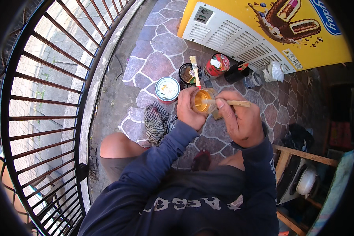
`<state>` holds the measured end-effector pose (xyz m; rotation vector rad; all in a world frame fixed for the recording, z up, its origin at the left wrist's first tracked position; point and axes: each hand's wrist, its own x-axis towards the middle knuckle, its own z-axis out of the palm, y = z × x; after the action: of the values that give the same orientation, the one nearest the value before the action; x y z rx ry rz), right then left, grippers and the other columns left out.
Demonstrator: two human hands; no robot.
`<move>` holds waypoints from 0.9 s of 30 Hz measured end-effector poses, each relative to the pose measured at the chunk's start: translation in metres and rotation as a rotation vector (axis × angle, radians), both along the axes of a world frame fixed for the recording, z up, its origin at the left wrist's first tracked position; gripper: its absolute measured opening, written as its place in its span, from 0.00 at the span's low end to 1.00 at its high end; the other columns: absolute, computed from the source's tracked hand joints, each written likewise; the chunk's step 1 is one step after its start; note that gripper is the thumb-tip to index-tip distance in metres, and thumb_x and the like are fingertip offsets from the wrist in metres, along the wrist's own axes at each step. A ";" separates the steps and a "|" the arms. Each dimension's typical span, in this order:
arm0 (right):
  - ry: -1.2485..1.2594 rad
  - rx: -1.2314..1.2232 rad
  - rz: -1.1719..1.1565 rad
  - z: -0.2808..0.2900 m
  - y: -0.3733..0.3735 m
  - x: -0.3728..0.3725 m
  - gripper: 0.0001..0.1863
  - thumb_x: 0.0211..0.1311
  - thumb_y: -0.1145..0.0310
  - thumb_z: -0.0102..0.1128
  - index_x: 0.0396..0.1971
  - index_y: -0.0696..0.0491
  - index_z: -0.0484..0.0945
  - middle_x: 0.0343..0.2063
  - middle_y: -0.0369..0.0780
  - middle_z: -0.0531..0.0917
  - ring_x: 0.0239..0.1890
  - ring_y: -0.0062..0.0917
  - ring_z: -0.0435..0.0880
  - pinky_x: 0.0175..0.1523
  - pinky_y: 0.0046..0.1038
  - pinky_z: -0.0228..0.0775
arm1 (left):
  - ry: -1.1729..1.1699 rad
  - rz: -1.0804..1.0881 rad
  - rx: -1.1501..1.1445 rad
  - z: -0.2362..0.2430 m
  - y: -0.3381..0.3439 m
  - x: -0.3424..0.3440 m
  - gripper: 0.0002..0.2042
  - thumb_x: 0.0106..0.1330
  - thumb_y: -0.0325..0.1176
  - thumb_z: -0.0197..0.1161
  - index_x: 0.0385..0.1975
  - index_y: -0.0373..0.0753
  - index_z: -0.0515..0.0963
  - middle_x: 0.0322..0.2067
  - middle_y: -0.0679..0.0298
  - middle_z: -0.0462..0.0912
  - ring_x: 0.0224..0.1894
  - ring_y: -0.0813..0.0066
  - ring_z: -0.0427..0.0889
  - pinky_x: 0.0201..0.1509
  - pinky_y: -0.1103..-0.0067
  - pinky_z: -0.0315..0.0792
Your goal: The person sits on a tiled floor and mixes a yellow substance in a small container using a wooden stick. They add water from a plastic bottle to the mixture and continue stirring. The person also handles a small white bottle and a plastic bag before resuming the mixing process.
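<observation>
My left hand (189, 108) is wrapped round a small clear jar (204, 93) with amber liquid in it, tilted so its mouth shows. My right hand (240, 120) pinches a flat wooden stick (239, 103). The stick's pale, blurred end reaches into the jar over the liquid. Just beyond my left hand, a paintbrush (195, 70) with pale bristles and a red-tipped handle leans across an open black can (185, 74). A round can with a paint-smeared white lid (167, 89) stands left of that can. Part of a small brownish object (217, 115) shows beneath the jar.
A red can (217, 65), a black cylindrical container (236, 73), a clear cup (253, 80) and a crumpled white bag (276, 72) stand by a yellow freezer (240, 37). Striped cloth (157, 122) lies near my left knee. A metal fence (43, 106) curves along the left; a wooden frame (303, 154) is at right.
</observation>
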<state>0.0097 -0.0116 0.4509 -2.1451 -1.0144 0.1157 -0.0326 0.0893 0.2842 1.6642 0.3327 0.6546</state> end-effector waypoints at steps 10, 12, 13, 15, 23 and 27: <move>-0.057 -0.049 -0.075 -0.005 -0.003 0.006 0.06 0.68 0.72 0.55 0.37 0.60 0.76 0.28 0.46 0.80 0.26 0.35 0.82 0.31 0.30 0.72 | -0.001 0.034 -0.085 -0.003 -0.003 0.003 0.30 0.40 0.25 0.77 0.47 0.35 0.72 0.42 0.53 0.76 0.46 0.54 0.78 0.51 0.70 0.72; -0.075 -0.003 -0.023 -0.008 -0.003 0.009 0.06 0.68 0.73 0.55 0.36 0.60 0.76 0.26 0.45 0.80 0.23 0.33 0.81 0.28 0.28 0.70 | 0.011 0.023 -0.054 -0.006 -0.004 0.003 0.30 0.40 0.25 0.77 0.47 0.34 0.72 0.42 0.53 0.76 0.47 0.54 0.78 0.51 0.71 0.72; -0.074 0.060 0.027 -0.010 -0.002 0.009 0.05 0.68 0.73 0.56 0.36 0.61 0.76 0.27 0.45 0.80 0.24 0.34 0.82 0.28 0.29 0.70 | -0.008 0.024 -0.092 -0.007 -0.004 0.003 0.30 0.40 0.25 0.77 0.47 0.34 0.72 0.42 0.54 0.76 0.47 0.55 0.78 0.51 0.71 0.72; -0.114 0.084 0.037 -0.011 -0.003 0.010 0.04 0.66 0.75 0.56 0.35 0.60 0.76 0.28 0.46 0.80 0.25 0.37 0.82 0.28 0.31 0.71 | -0.030 -0.006 -0.191 -0.010 -0.006 0.006 0.30 0.40 0.24 0.77 0.48 0.34 0.72 0.42 0.54 0.76 0.47 0.57 0.78 0.52 0.71 0.72; -0.154 0.089 0.036 -0.014 -0.007 0.015 0.05 0.64 0.75 0.57 0.38 0.59 0.75 0.31 0.47 0.81 0.30 0.43 0.83 0.33 0.36 0.75 | -0.098 -0.148 -0.339 -0.016 -0.006 0.006 0.32 0.48 0.22 0.74 0.54 0.33 0.66 0.46 0.57 0.77 0.49 0.70 0.79 0.55 0.75 0.73; -0.076 -0.092 -0.005 -0.014 -0.012 0.015 0.06 0.65 0.74 0.56 0.39 0.59 0.75 0.31 0.46 0.81 0.31 0.43 0.83 0.35 0.36 0.75 | -0.038 -0.135 -0.315 -0.019 -0.005 0.006 0.32 0.47 0.22 0.75 0.54 0.32 0.66 0.47 0.57 0.77 0.50 0.71 0.78 0.55 0.76 0.73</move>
<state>0.0243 -0.0240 0.4366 -2.2506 -1.0655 0.0804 -0.0264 0.0846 0.2654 1.3588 0.2780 0.5034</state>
